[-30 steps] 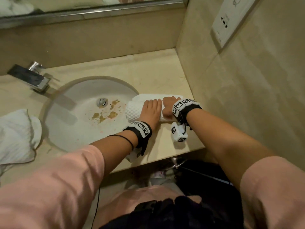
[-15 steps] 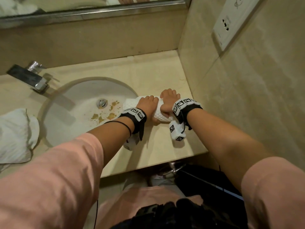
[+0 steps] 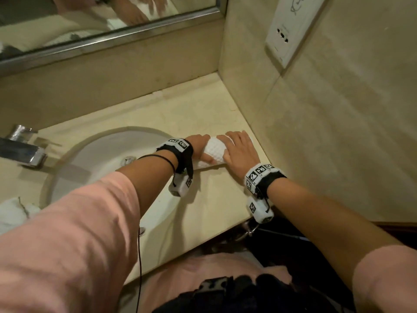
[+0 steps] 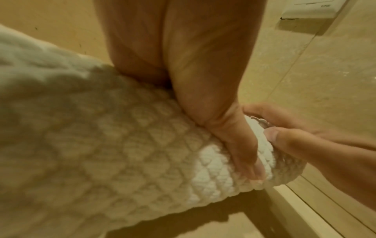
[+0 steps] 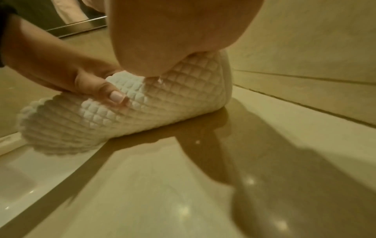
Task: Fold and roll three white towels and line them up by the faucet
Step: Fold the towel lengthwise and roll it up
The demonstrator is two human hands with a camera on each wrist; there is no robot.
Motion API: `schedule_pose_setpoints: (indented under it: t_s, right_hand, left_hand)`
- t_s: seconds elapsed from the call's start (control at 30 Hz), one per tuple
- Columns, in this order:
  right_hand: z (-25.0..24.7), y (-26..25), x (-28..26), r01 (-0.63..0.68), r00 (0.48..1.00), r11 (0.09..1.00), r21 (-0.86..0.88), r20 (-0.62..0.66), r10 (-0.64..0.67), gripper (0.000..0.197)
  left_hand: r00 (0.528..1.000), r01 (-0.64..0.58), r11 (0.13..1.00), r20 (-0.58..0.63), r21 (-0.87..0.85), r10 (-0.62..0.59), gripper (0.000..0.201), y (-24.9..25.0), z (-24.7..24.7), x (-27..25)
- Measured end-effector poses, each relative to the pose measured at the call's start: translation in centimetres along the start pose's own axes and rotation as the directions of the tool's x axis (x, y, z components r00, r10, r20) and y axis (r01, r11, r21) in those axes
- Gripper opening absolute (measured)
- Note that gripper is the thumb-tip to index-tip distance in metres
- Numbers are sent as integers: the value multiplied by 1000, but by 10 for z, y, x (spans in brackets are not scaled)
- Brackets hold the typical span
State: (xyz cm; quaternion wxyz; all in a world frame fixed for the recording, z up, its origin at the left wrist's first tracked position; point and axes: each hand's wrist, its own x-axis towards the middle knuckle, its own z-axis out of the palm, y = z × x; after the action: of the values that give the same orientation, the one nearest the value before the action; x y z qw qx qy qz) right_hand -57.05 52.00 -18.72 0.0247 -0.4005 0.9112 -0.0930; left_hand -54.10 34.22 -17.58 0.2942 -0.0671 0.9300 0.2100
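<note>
A white waffle-weave towel (image 3: pixel 214 152) lies fully rolled on the beige counter (image 3: pixel 191 114), right of the sink and close to the right wall. My left hand (image 3: pixel 199 146) grips the roll's left part, thumb on the near side, fingers over the top. My right hand (image 3: pixel 239 150) wraps the roll's right end, as the left wrist view shows at the towel (image 4: pixel 142 153). In the right wrist view the towel (image 5: pixel 142 112) sits on the counter with its scalloped end over the sink rim. The chrome faucet (image 3: pixel 22 150) is far left. Another white towel (image 3: pixel 11 213) lies crumpled at the lower left.
The white sink basin (image 3: pixel 101 152) lies between the roll and the faucet. A tiled wall (image 3: pixel 327 132) with a socket plate (image 3: pixel 291 26) closes the right side. A mirror (image 3: pixel 90 19) runs along the back. Bare counter stretches behind the roll.
The flat part of the towel has been rolled up away from me, and both hands have moved with the roll toward the back and the right wall.
</note>
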Motion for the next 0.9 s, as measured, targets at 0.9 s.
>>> schedule_pose_setpoints:
  t_s: [0.9]
  right_hand:
    - [-25,3,60,-673,738,639,372,396,546,69]
  left_hand:
    - [934,-139,971,-300,196,195,97,-29,14,-32]
